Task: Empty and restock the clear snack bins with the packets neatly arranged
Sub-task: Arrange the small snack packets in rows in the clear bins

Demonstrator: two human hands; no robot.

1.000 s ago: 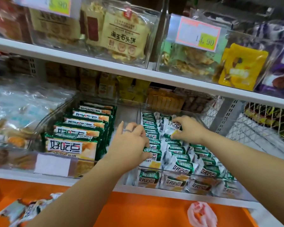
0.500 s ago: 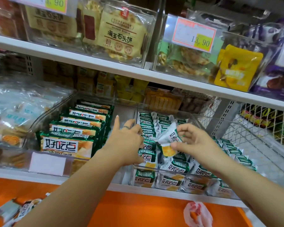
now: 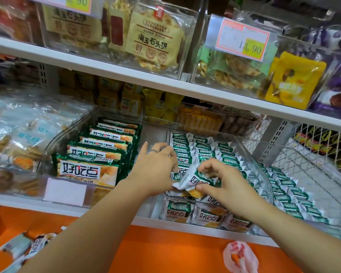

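The small packet (image 3: 195, 181) is shiny, crinkled foil: white with a green top band, bold dark lettering and an orange-yellow corner. The right hand (image 3: 222, 182) pinches it between thumb and curled fingers, tilted, just above matching packets (image 3: 205, 152) that stand in tight rows in the clear hard-plastic bin (image 3: 263, 170) beneath. The left hand (image 3: 156, 168), just beside it, curls its fingers down onto the nearest row — whether it grips one cannot be told.

price tag (image 3: 75, 2) cropped, lower pkts (image 3: 18, 248) blurry
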